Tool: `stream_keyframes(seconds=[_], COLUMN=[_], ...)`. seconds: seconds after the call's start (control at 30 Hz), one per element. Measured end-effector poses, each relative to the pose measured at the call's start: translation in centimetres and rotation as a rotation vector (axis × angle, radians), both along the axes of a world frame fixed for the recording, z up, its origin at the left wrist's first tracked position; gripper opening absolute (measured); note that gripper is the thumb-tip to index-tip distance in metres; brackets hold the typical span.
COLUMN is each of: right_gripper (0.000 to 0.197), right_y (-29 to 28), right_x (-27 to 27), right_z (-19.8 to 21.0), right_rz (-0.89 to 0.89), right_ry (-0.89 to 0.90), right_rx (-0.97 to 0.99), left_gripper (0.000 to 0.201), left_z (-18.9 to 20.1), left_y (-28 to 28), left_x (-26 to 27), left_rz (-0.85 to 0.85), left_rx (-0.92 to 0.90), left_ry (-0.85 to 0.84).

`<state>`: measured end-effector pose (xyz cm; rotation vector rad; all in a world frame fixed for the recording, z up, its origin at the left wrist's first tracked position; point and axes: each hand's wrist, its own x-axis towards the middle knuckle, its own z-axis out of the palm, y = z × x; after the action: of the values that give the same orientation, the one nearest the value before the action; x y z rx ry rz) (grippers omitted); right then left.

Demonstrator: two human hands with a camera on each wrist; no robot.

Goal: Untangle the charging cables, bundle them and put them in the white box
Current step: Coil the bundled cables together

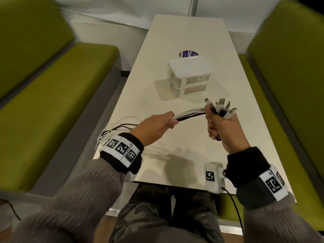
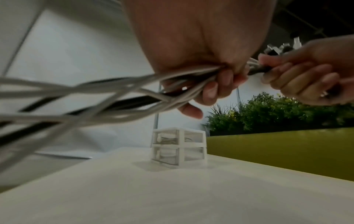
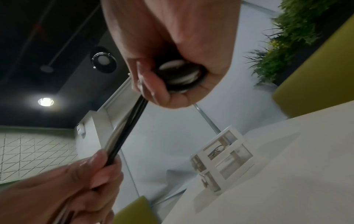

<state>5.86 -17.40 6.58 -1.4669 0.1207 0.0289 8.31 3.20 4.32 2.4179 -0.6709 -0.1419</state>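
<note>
Several smooth round charging cables [image 1: 191, 112], most white and a few black, stretch taut in mid-air between a person's two hands above the near half of a pale, matte rectangular table [image 1: 175, 41]. The right hand [image 1: 223, 128] is fisted around the cables just below their ends, where a cluster of metal-tipped plugs [image 1: 222, 106] fans upward like a bouquet. The left hand [image 1: 156, 125] has its fingers curled around the same strands further along; behind it the loose lengths [image 1: 112, 130] spread apart and trail off the table's near left edge. In the left wrist view the strands [image 2: 91, 97] cross one another in blurred loops. The white box [image 1: 191, 76], a small squarish two-drawer unit with a glossy lid and clear drawer fronts, stands near the table's middle, well apart from both hands, with coiled items dimly visible inside. A round purple sticker [image 1: 188, 53] lies just behind it. Olive-green padded benches [image 1: 52, 102] flank the table on both sides. Fuzzy grey knit sleeves [image 1: 82, 195] cover the person's forearms.
</note>
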Motion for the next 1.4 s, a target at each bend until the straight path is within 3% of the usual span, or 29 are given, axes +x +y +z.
stream_keyframes(seconds=[0.13, 0.3, 0.5, 0.6, 0.67, 0.7, 0.77, 0.8, 0.93, 1.1, 1.27, 1.4], right_gripper=[0.035, 0.036, 0.041, 0.043, 0.055, 0.053, 0.024, 0.019, 0.023, 0.033, 0.021, 0.011], right_y=[-0.2, 1.4, 3.4, 4.3, 4.7, 4.8, 4.9, 5.0, 5.5, 6.2, 6.6, 6.1], right_x=[0.1, 0.1, 0.3, 0.1, 0.2, 0.2, 0.4, 0.5, 0.5, 0.8, 1.1, 1.1], right_z=[-0.6, -1.3, -1.7, -2.4, -2.8, -2.9, -2.9, -2.9, -3.3, -3.9, -3.4, -2.9], right_rz=[-0.057, -0.137, -0.142, -0.130, -0.122, -0.122, -0.137, -0.157, -0.245, -0.322, -0.362, -0.348], right_ry=[0.001, -0.016, -0.018, -0.038, -0.052, -0.055, -0.075, -0.078, -0.099, -0.102, -0.044, -0.012], right_rx=[0.096, 0.334, 0.411, 0.406, 0.394, 0.382, 0.331, 0.299, 0.190, 0.146, 0.189, 0.298], left_gripper=[0.028, 0.036, 0.032, 0.029, 0.029, 0.031, 0.035, 0.037, 0.037, 0.034, 0.031, 0.015], left_z=[-0.6, -0.1, -0.1, -0.4, -0.6, -0.6, -0.6, -0.5, 0.0, 0.2, 0.1, -0.2], left_y=[1.0, -0.8, -2.5, -2.7, -2.8, -3.0, -3.2, -3.2, -3.3, -3.7, -4.8, -5.3], left_x=[-0.1, -0.1, -0.6, -0.8, -0.9, -1.0, -1.0, -0.9, -0.6, -0.7, -0.9, -1.2], left_rz=[0.031, 0.140, 0.162, 0.101, 0.045, 0.021, -0.003, -0.006, -0.010, -0.014, 0.043, 0.072], left_rx=[0.012, -0.233, -0.420, -0.322, -0.160, -0.059, 0.116, 0.178, 0.335, 0.435, 0.372, 0.333], left_ry=[-0.004, -0.021, 0.009, -0.007, -0.019, -0.029, -0.069, -0.094, -0.182, -0.246, -0.228, -0.223])
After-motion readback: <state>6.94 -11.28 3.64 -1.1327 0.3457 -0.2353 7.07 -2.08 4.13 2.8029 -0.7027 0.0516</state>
